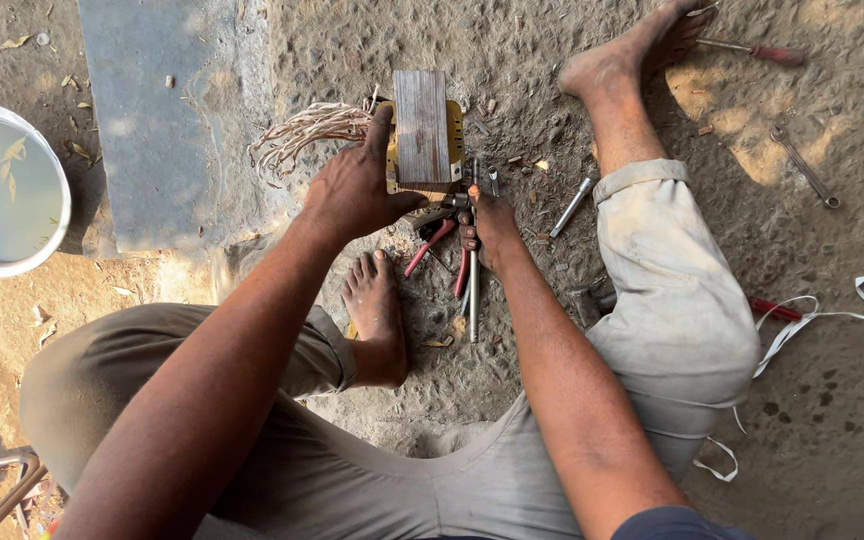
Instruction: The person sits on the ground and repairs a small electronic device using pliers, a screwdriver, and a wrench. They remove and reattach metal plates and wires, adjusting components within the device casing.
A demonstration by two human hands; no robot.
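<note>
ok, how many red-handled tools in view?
3. Pliers at the right hand, a screwdriver by the far foot, a red handle poking from behind the right knee. More may be hidden.

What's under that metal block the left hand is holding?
Beneath the metal block, red-handled pliers and a metal rod lie on the ground. The left hand and right hand cover its lower edge.
</note>
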